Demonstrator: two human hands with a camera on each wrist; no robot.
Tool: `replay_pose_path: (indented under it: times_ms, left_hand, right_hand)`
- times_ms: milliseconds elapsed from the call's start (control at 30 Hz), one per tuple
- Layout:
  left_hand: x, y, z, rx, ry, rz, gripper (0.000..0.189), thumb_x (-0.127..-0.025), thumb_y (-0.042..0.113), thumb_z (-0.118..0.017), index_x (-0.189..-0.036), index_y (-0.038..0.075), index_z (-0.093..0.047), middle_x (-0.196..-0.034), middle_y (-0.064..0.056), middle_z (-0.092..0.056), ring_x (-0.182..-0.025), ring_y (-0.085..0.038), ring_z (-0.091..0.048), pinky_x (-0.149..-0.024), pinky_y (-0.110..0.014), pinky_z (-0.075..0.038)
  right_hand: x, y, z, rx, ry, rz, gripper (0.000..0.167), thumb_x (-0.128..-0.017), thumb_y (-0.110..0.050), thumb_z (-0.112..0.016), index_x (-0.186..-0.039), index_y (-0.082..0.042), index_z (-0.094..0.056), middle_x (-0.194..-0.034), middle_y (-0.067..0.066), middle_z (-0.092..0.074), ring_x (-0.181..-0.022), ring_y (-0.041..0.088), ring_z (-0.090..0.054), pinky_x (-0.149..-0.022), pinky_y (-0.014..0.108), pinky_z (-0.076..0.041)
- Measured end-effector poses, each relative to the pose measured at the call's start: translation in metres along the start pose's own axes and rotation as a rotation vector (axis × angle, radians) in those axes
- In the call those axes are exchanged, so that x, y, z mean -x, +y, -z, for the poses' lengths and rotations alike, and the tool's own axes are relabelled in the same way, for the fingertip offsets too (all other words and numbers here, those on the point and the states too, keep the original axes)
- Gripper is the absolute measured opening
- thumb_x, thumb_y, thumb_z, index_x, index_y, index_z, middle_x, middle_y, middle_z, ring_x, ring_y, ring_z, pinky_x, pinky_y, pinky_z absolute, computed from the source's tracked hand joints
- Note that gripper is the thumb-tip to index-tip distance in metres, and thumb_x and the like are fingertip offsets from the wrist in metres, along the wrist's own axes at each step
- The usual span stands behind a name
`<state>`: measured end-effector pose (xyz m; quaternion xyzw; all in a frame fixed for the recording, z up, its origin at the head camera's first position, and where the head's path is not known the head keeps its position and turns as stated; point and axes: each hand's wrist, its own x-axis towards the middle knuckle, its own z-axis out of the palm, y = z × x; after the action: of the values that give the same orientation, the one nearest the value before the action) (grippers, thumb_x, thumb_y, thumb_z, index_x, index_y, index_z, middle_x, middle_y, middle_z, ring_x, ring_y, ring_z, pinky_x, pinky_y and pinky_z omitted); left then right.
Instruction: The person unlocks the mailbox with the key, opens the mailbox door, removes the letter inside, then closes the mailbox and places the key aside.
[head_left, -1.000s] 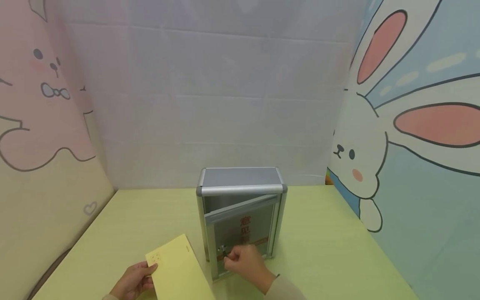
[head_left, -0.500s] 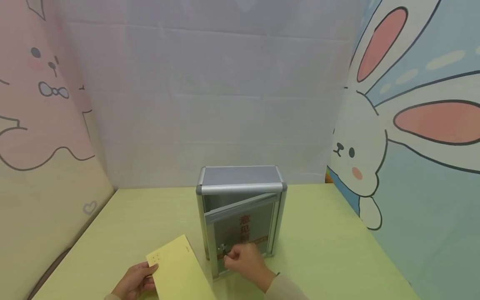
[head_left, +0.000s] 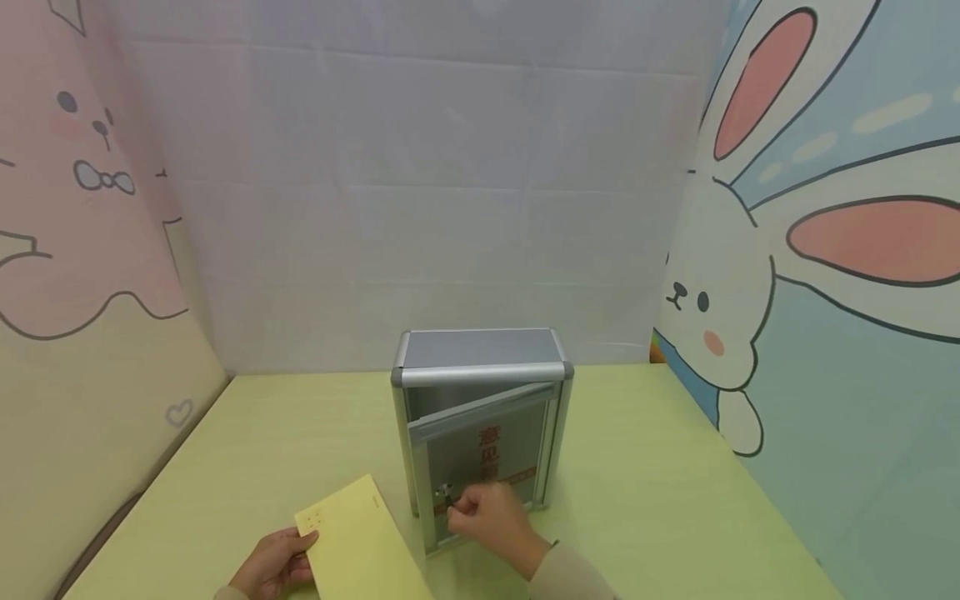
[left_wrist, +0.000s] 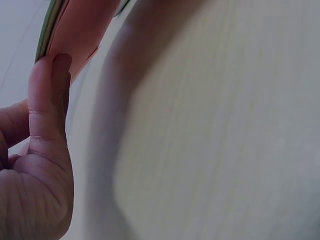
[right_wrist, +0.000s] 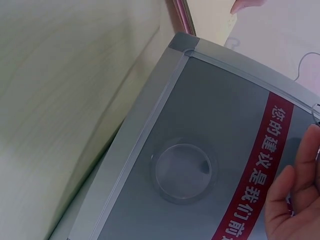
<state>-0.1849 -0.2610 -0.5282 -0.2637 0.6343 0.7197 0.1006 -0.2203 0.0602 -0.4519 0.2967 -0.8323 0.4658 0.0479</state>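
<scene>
Presently, the left hand point(head_left: 276, 562) is pinching a yellow booklet point(head_left: 363, 540) by its left edge, thumb on top, and the booklet is slanting to the left of the door point(head_left: 467, 454). The right hand point(head_left: 497, 522) is curling its fingers closed, gripping a small dark piece point(head_left: 450, 502) at the door's lock point(head_left: 443, 490). The door is standing ajar on a silver box point(head_left: 483, 350), which is resting upright on the table point(head_left: 637, 467). Behind, a white sheet point(head_left: 450, 183) is hanging.

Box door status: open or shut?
Open, partway: the door angles out from the silver box, exposing some of the interior.
</scene>
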Motion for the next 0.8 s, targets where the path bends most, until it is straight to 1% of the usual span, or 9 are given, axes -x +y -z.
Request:
replay_pose_path:
  times_ms: [100, 200, 367, 567, 800]
  left_hand:
    - [0.0005, -0.0020, 0.0005, -0.012, 0.012, 0.004, 0.019, -0.099, 0.002, -0.047, -0.097, -0.012, -0.061, -0.066, -0.009, -0.067, -0.057, -0.016, -0.066, -0.053, -0.023, -0.053]
    - [0.0006, -0.0023, 0.0005, -0.027, 0.038, 0.010, 0.019, -0.098, 0.002, -0.048, -0.098, -0.012, -0.060, -0.065, -0.008, -0.066, -0.056, -0.015, -0.065, -0.053, -0.023, -0.052]
    - [-0.0004, -0.0023, 0.0028, -0.021, 0.058, 0.022, 0.018, -0.098, 0.002, -0.049, -0.099, -0.013, -0.060, -0.065, -0.008, -0.065, -0.056, -0.015, -0.064, -0.054, -0.023, -0.052]
    - [-0.0003, -0.0036, 0.0066, -0.017, 0.059, 0.038, 0.020, -0.098, 0.001, -0.048, -0.103, -0.016, -0.056, -0.066, -0.008, -0.066, -0.057, -0.016, -0.065, -0.055, -0.024, -0.053]
    - [0.0001, -0.0062, 0.0068, -0.002, 0.052, 0.030, 0.018, -0.098, 0.001, -0.049, -0.102, -0.015, -0.056, -0.067, -0.009, -0.066, -0.058, -0.017, -0.066, -0.056, -0.025, -0.053]
  right_hand:
    - [0.0002, -0.0008, -0.0005, 0.002, -0.002, -0.003, 0.016, -0.076, -0.010, -0.066, -0.062, -0.003, -0.065, -0.058, 0.004, -0.064, -0.048, -0.008, -0.037, -0.046, 0.012, -0.035]
    - [0.0001, -0.0023, -0.0002, -0.011, -0.010, -0.014, 0.016, -0.077, -0.011, -0.066, -0.063, -0.003, -0.066, -0.059, 0.004, -0.064, -0.048, -0.007, -0.037, -0.046, 0.013, -0.036]
    - [-0.0003, -0.0042, 0.0011, -0.032, -0.013, -0.021, 0.016, -0.077, -0.011, -0.066, -0.063, -0.003, -0.066, -0.059, 0.005, -0.064, -0.047, -0.007, -0.038, -0.045, 0.015, -0.037]
    - [0.0002, -0.0037, 0.0012, -0.016, -0.002, -0.018, 0.016, -0.076, -0.011, -0.065, -0.062, -0.003, -0.065, -0.059, 0.005, -0.064, -0.047, -0.008, -0.037, -0.045, 0.013, -0.036]
    - [0.0004, -0.0051, 0.0023, -0.029, 0.008, -0.018, 0.016, -0.076, -0.011, -0.067, -0.061, -0.004, -0.065, -0.058, 0.003, -0.063, -0.047, -0.008, -0.036, -0.045, 0.014, -0.034]
